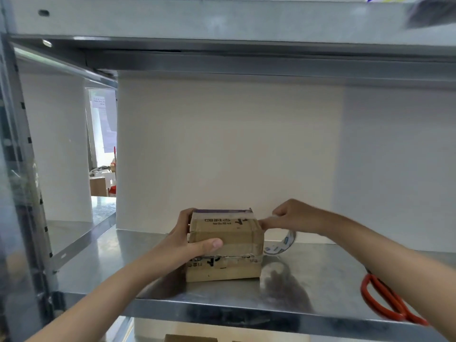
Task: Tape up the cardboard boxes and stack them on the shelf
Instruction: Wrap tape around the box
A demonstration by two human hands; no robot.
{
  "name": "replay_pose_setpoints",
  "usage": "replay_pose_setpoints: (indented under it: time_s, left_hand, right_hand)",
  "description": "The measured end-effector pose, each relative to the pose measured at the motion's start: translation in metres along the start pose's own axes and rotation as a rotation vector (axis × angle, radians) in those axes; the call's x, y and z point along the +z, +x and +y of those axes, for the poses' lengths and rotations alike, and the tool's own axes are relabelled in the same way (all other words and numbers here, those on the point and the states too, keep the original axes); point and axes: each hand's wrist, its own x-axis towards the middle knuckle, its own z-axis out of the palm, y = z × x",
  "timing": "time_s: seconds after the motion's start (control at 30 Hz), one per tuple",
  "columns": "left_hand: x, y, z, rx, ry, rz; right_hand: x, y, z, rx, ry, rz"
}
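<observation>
Two small cardboard boxes are stacked on the metal shelf (98, 267). The upper box (229, 233) sits on the lower box (222, 269). My left hand (190, 239) grips the upper box's left side, thumb across its front face. My right hand (293, 214) is just right of the upper box and holds a roll of clear tape (281, 244), which hangs under the hand. A strip of tape runs from the roll onto the box's right top edge. Older tape bands cross both boxes.
Red-handled scissors (385, 304) lie on the shelf at the right, partly under my right forearm. A higher shelf (222, 23) spans overhead. A white wall stands close behind the boxes. A cardboard piece (190, 338) shows on the level below.
</observation>
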Motion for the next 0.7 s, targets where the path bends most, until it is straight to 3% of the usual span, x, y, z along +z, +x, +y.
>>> replay_pose_setpoints:
  time_s: [0.1, 0.2, 0.27, 0.33, 0.4, 0.53, 0.7]
  left_hand:
    - [-0.017, 0.0, 0.024, -0.018, 0.318, -0.049]
    - [-0.008, 0.004, 0.069, 0.125, 0.378, 0.111]
    - [0.012, 0.019, 0.092, 0.168, 0.426, 0.007]
    - [0.033, 0.037, 0.098, 0.126, 0.665, -0.231]
    - [0.041, 0.05, 0.096, 0.04, 0.84, -0.358]
    - [0.036, 0.056, 0.095, -0.003, 0.881, -0.45]
    - [0.041, 0.051, 0.091, 0.044, 0.915, -0.405]
  right_hand:
    - [0.01, 0.0, 0.0, -0.025, 0.023, 0.079]
    - [0.011, -0.003, 0.001, -0.039, 0.034, 0.096]
    - [0.015, -0.008, 0.002, -0.037, 0.038, 0.096]
    - [0.013, -0.014, 0.006, -0.019, 0.048, 0.091]
    - [0.007, -0.023, 0.011, 0.012, 0.109, 0.07]
    - [-0.001, -0.042, 0.022, 0.084, 0.187, 0.001]
    - [-0.011, -0.067, 0.046, 0.073, 0.061, 0.125]
